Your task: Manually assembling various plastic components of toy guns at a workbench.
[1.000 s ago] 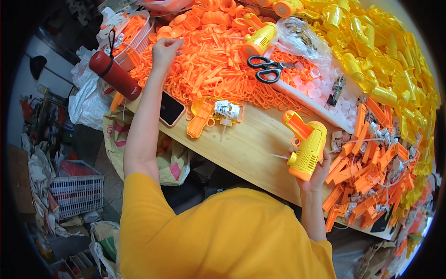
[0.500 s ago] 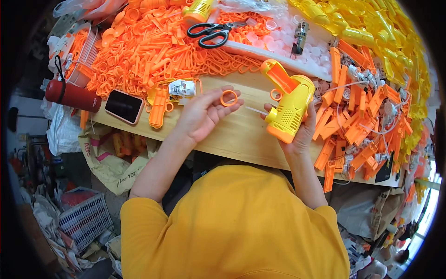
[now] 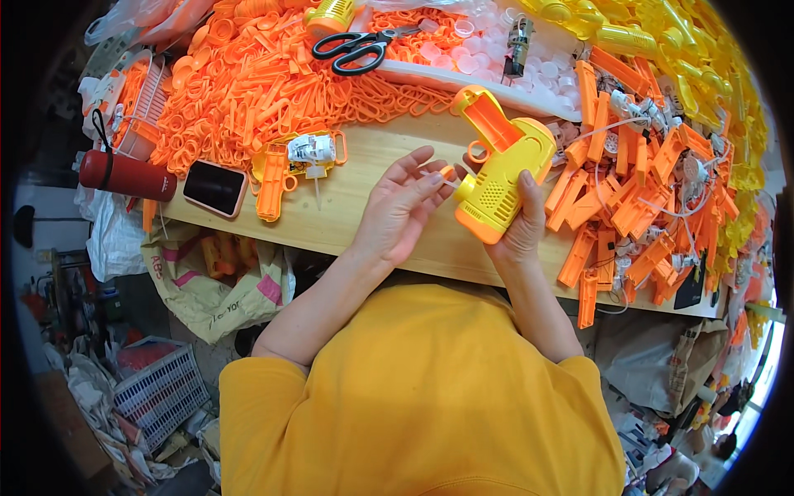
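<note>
My right hand (image 3: pixel 523 225) is wrapped round a yellow and orange plastic toy gun (image 3: pixel 514 169), raised over the wooden table. The gun's open orange handle (image 3: pixel 490 120) points up and away from me, and its round yellow nozzle faces left. A thin pale rod sticks out by the nozzle. Between the thumb and fingers of my left hand (image 3: pixel 401 202) is an orange plastic ring (image 3: pixel 448 174), seen nearly edge-on, right beside the nozzle. Whether the ring touches the gun, I cannot tell.
Another partly assembled toy gun (image 3: pixel 285 169) lies left of my hands, near a phone (image 3: pixel 215 188) and a red bottle (image 3: pixel 128 175). Behind are scissors (image 3: pixel 354 51), heaped orange parts (image 3: pixel 265 83) and a tray of translucent caps (image 3: pixel 430 78). Wired orange handles (image 3: pixel 637 182) crowd the right.
My left hand has moved right with the orange ring, up to the gun's nozzle, and the ring has turned edge-on. The toy gun has shifted slightly left in my right hand.
</note>
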Tool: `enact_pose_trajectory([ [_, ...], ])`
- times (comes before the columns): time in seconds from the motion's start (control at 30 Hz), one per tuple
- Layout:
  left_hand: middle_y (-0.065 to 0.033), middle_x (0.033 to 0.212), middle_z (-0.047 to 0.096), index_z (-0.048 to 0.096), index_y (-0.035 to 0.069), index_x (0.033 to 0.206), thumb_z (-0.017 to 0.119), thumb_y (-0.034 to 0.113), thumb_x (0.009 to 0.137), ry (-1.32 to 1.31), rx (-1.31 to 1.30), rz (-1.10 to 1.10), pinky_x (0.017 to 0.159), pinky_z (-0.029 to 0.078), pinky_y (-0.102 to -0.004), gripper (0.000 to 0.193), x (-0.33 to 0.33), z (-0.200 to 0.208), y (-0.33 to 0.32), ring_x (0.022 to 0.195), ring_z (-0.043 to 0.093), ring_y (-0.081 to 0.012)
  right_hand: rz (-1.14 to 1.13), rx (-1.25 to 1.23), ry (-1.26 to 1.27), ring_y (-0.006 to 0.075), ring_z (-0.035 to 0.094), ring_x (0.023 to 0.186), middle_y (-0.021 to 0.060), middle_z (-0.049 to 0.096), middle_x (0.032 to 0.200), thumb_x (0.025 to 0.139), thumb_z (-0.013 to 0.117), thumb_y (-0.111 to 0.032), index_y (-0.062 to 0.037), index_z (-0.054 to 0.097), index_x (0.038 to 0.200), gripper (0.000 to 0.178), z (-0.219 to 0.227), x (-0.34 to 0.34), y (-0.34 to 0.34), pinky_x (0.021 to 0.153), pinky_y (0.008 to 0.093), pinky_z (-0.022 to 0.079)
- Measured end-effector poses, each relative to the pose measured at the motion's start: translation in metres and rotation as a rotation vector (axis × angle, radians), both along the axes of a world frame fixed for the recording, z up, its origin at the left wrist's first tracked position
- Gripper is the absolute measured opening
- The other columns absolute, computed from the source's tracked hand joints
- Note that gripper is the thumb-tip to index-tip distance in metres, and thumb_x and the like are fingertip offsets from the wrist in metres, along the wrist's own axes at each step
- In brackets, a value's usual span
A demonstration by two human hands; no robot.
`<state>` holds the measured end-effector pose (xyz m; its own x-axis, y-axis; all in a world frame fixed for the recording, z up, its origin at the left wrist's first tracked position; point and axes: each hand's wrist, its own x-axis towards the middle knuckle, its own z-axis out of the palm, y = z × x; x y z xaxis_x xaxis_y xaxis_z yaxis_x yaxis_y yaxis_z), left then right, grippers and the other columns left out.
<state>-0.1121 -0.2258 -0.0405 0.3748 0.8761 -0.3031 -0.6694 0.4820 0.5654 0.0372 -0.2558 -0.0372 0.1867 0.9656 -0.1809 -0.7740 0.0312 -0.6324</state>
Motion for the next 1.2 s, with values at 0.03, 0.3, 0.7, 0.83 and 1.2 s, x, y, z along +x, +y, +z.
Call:
enact_pose_trajectory([
  [0.03,-0.0108,0.114,0.059,0.052,0.002,0.121,0.061,0.003,0.087,-0.001,0.042,-0.007,0.092,0.048,-0.0324,0.035,0.004,0.002,-0.002,0.105,0.058,-0.0191,-0.003,-0.001,0.000,0.0353,0.059,0.106,0.0155,0.056,0.117,0.082,0.063,-0.040,-0.0033,0.040,0.131,0.065,0.000,0.000,-0.001,0.090,0.0510,0.049],
  [0.3,-0.0114,0.126,0.051,0.042,-0.003,0.130,0.063,0.000,0.086,0.135,0.264,-0.040,0.098,0.043,-0.0313,0.049,0.022,-0.007,-0.026,0.113,0.052,-0.0169,0.026,0.031,0.020,0.0301,0.060,0.104,0.0193,0.058,0.111,0.083,0.060,-0.037,0.0009,0.041,0.128,0.062,-0.007,0.001,0.002,0.089,0.0428,0.051],
  [0.7,-0.0152,0.132,0.037,0.026,0.001,0.134,0.073,0.003,0.075,0.418,0.795,0.148,0.105,0.034,-0.0360,0.075,0.037,-0.023,-0.029,0.124,0.042,-0.0239,-0.001,0.038,-0.070,0.0269,0.061,0.096,0.0193,0.060,0.104,0.087,0.054,-0.039,0.0024,0.048,0.117,0.052,-0.007,-0.007,0.020,0.086,0.0397,0.051],
  [0.83,-0.0145,0.128,0.039,0.028,0.001,0.132,0.075,0.007,0.075,0.540,0.846,0.126,0.100,0.041,-0.0354,0.074,0.032,-0.013,-0.019,0.119,0.045,-0.0229,-0.031,0.032,-0.089,0.0270,0.061,0.095,0.0205,0.059,0.105,0.087,0.053,-0.040,0.0021,0.048,0.116,0.052,-0.006,-0.009,0.026,0.084,0.0398,0.052],
  [1.2,-0.0116,0.119,0.041,0.037,0.004,0.127,0.072,0.003,0.074,0.658,0.898,0.439,0.079,0.054,-0.0315,0.064,-0.018,0.064,0.126,0.100,0.058,-0.0202,-0.029,0.125,-0.750,0.0177,0.056,0.092,0.0063,0.053,0.112,0.088,0.060,-0.017,-0.0068,0.042,0.118,0.036,-0.036,-0.005,0.056,0.082,0.0293,0.046],
])
